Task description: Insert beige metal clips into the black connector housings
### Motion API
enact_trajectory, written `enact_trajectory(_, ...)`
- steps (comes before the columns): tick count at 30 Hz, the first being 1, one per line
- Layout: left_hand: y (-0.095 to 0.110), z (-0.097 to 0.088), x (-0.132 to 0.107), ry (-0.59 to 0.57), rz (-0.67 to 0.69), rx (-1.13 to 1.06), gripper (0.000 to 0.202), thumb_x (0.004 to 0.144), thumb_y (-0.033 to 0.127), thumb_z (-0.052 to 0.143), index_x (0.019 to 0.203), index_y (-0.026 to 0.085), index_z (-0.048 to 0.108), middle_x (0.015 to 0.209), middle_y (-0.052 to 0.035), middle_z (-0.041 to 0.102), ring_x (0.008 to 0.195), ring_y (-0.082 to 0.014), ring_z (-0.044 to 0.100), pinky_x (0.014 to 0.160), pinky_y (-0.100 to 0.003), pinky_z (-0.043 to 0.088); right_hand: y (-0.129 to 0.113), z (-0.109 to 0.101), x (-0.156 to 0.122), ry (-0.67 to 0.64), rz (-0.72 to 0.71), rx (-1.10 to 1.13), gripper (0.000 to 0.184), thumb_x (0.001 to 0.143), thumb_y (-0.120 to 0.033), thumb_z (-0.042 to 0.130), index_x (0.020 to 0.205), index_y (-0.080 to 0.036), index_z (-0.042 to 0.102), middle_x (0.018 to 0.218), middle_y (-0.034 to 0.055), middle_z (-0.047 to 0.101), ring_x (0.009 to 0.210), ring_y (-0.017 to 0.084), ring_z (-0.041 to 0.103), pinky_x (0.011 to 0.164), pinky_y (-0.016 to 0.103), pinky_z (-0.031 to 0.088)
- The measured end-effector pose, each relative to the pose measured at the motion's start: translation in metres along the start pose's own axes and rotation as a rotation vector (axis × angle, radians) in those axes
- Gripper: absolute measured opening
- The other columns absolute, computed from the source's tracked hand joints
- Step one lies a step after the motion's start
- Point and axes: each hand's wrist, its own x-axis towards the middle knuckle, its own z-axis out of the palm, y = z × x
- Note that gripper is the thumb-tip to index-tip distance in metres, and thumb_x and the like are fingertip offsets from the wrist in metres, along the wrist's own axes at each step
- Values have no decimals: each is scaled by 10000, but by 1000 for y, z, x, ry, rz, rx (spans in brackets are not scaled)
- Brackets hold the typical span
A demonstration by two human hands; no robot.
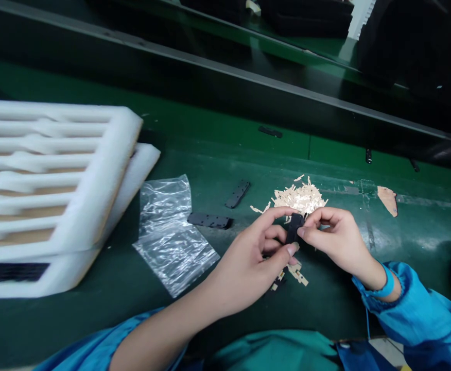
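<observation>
A small oblong black plastic part is gripped by its ends between the fingers and thumb of my left hand. At its right edge, my right hand is closed in a pinch; whatever lies between those fingertips is too small to make out. Just behind both hands is a heap of small cream-coloured flat pieces. More cream pieces lie in front, partly covered by my left hand. Two similar black parts rest to the left, one angled part and one part touching a clear plastic bag.
White foam trays with slots are stacked at the left, with clear plastic bags beside them. Farther back lie another black part and small black pieces. A brown scrap is at right. A dark ledge runs behind the green worktop.
</observation>
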Motion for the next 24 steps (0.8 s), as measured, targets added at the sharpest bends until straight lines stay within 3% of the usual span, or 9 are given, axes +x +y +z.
enact_trajectory(10,1,1,1,15,-21,-60,491,902,284,684,1343,238,475,833,23,649,765,-217,782,566,-246,555,6,2,-5,21,-49,-73,109,752,-227,777,715,-204,677,675,-16,649,593,125,534,543,257,419)
enact_trajectory(14,-2,2,2,23,-26,-79,493,903,269,670,1354,230,476,833,22,642,762,-211,776,563,-244,551,9,-1,-4,-5,-69,-177,200,712,-209,843,782,-211,655,679,-43,600,618,122,526,544,240,409)
enact_trajectory(24,1,-6,0,-42,55,-5,455,942,273,643,1381,242,527,836,30,607,774,-206,782,625,-265,573,6,-7,7,-186,157,112,344,677,-431,933,660,-185,693,606,-33,628,503,96,503,469,222,402)
